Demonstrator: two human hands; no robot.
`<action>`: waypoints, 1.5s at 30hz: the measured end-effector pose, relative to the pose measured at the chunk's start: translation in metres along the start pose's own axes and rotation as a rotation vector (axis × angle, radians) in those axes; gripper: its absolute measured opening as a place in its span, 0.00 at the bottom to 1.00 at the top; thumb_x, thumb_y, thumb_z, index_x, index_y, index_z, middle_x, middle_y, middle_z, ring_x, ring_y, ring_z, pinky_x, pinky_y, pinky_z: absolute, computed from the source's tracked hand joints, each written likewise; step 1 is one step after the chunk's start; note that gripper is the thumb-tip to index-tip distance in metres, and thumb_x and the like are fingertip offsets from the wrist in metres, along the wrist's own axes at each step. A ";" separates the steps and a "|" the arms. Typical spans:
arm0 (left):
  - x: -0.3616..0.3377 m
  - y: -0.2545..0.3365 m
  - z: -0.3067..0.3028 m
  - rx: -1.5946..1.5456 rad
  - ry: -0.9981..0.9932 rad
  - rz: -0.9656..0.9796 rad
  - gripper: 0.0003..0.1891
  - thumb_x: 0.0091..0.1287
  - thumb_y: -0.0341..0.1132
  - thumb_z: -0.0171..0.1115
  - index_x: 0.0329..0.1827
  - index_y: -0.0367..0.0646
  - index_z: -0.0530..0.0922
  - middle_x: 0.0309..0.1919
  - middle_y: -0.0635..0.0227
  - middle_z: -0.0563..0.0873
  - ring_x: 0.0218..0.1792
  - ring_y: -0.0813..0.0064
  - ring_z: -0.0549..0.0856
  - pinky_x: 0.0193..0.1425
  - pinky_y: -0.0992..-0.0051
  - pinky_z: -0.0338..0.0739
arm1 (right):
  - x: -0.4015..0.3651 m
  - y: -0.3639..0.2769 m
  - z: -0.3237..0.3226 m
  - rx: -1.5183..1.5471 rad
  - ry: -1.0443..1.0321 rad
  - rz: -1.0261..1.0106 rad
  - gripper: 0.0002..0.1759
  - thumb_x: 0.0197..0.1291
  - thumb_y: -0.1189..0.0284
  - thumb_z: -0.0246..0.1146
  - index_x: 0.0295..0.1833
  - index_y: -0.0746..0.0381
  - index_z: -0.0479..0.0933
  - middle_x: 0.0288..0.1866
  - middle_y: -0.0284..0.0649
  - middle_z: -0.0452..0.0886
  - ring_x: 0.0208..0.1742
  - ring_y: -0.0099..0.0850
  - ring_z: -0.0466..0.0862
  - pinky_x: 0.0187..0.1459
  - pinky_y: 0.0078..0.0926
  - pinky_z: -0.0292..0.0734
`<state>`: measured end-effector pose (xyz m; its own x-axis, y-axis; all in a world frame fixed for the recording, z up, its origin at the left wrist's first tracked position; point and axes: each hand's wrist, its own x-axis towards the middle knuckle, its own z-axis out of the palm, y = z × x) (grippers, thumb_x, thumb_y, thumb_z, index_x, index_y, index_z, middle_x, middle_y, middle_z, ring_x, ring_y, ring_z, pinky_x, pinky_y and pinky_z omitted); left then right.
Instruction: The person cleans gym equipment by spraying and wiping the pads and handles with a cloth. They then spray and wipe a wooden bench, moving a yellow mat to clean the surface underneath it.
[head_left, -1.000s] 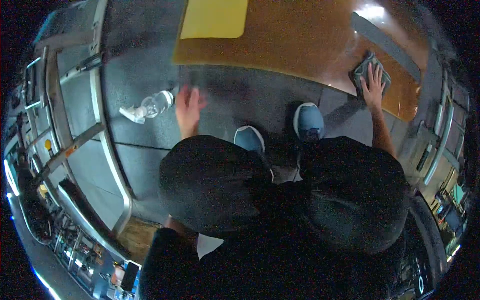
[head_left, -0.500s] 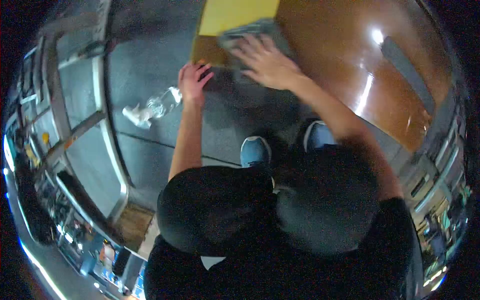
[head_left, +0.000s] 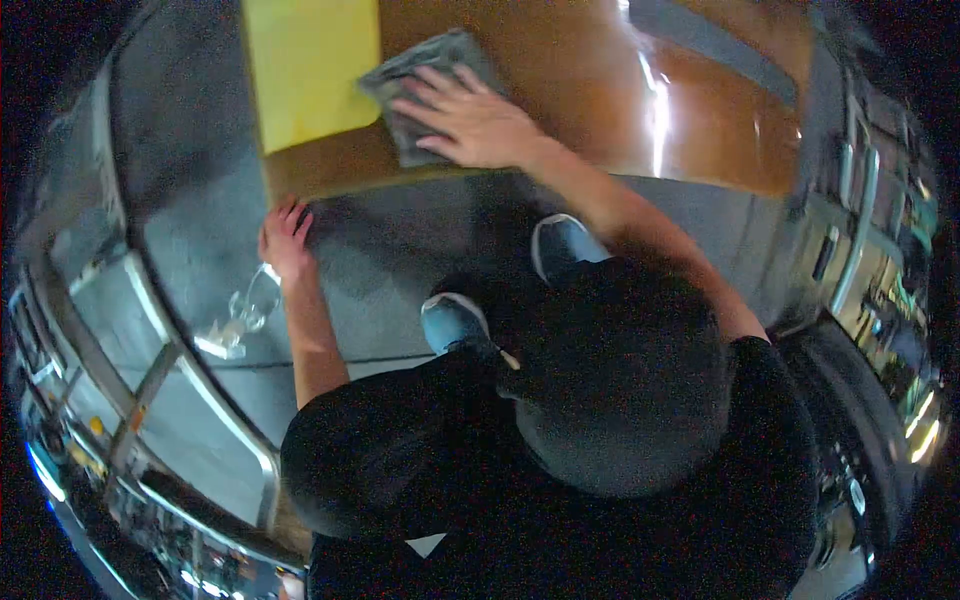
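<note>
My right hand (head_left: pixel 467 117) lies with its fingers spread on a grey cloth (head_left: pixel 405 140), pressing it flat against a glossy brown panel (head_left: pixel 560 90). Left of the cloth, a yellow area (head_left: pixel 315 70) covers the panel's corner part. My left hand (head_left: pixel 287 240) is at the panel's near left corner, its fingers bent and slightly apart; whether the fingertips touch the edge is hard to tell. Just below that hand, a clear plastic bottle with a white top (head_left: pixel 235 325) appears over the grey floor, blurred.
Both of my shoes (head_left: pixel 455 322) stand on the grey floor (head_left: pixel 385 290) below the panel's near edge. Metal frame rails (head_left: pixel 150 295) run along the left. Shelves with assorted items (head_left: pixel 885 290) are at the right. Bright light reflects off the panel.
The view has turned and shifted, so the panel shows further left and lower. My right hand and the cloth now lie fully over the brown surface, right of the yellow area.
</note>
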<state>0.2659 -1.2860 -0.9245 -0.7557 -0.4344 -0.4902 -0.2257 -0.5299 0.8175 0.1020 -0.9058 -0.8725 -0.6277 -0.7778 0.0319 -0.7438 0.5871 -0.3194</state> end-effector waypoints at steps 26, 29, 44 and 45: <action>-0.027 0.009 0.048 0.116 0.213 0.009 0.14 0.81 0.40 0.58 0.56 0.36 0.74 0.49 0.51 0.88 0.48 0.56 0.92 0.46 0.63 0.91 | 0.180 -0.036 0.041 0.005 0.092 -0.269 0.39 0.77 0.45 0.49 0.85 0.52 0.58 0.88 0.42 0.55 0.89 0.47 0.50 0.85 0.60 0.40; -0.030 0.015 0.054 0.133 0.256 -0.045 0.14 0.80 0.39 0.58 0.56 0.35 0.74 0.48 0.50 0.89 0.47 0.56 0.92 0.45 0.63 0.91 | 0.231 -0.086 0.058 -0.026 0.054 -0.294 0.38 0.77 0.45 0.49 0.85 0.52 0.58 0.88 0.41 0.56 0.88 0.46 0.51 0.85 0.60 0.39; -0.013 0.007 -0.001 0.124 0.063 0.057 0.23 0.84 0.42 0.40 0.63 0.27 0.72 0.58 0.43 0.84 0.58 0.48 0.87 0.55 0.54 0.89 | -0.128 0.180 -0.066 -0.096 0.160 0.378 0.37 0.75 0.52 0.58 0.84 0.51 0.60 0.84 0.50 0.63 0.85 0.51 0.59 0.82 0.57 0.51; -0.014 0.010 0.004 0.045 0.058 0.019 0.22 0.84 0.41 0.44 0.63 0.27 0.72 0.59 0.43 0.84 0.59 0.49 0.86 0.56 0.54 0.89 | -0.193 0.203 -0.076 -0.132 0.135 0.558 0.37 0.74 0.56 0.59 0.84 0.53 0.60 0.84 0.50 0.63 0.85 0.52 0.59 0.82 0.55 0.51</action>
<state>0.2720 -1.2825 -0.9084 -0.7236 -0.4859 -0.4902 -0.2400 -0.4888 0.8387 0.0541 -0.6196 -0.8721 -0.9496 -0.3132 0.0160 -0.3099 0.9291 -0.2019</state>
